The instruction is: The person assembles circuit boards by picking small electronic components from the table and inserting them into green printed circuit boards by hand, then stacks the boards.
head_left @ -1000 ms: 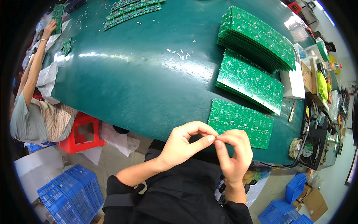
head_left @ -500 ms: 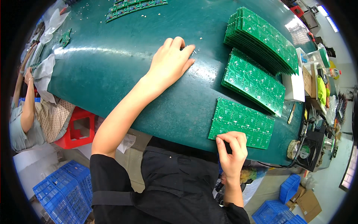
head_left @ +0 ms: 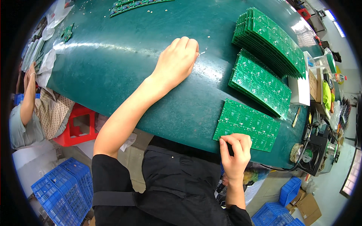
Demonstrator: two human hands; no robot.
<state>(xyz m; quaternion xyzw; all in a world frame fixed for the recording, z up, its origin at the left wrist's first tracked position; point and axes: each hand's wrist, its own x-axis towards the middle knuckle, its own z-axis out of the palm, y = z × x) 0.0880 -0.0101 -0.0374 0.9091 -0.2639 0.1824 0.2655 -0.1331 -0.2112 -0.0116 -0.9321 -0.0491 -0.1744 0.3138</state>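
Circuit board panel (head_left: 249, 124), green and flat, lies on the dark green table (head_left: 113, 75) at the near edge, directly under the fingertips of the right hand (head_left: 235, 152). That hand is curled, fingers bent and drawn close together, tips pressing on the panel's near left corner; whether anything small is pinched between them cannot be told.

Left hand (head_left: 177, 62) is stretched well out across the table, far ahead and to the left of the right hand. Its fingers are bent downward and bunched, knuckles up, tips touching the table surface. Just beyond those tips lie small pale loose parts (head_left: 203, 52), scattered on the table; whether one is gripped is hidden by the fingers.

Ahead and to the right of the right hand sits a second stack of green boards (head_left: 260, 83), and beyond that a taller fanned stack of boards (head_left: 271, 41). To the right of the right hand, at the table end, stands a small fan unit (head_left: 307, 155).

Far to the left of the left hand, another person's arm (head_left: 28, 98) reaches toward the table, above a red stool (head_left: 77, 126). Blue crates (head_left: 62, 192) stand on the floor below.
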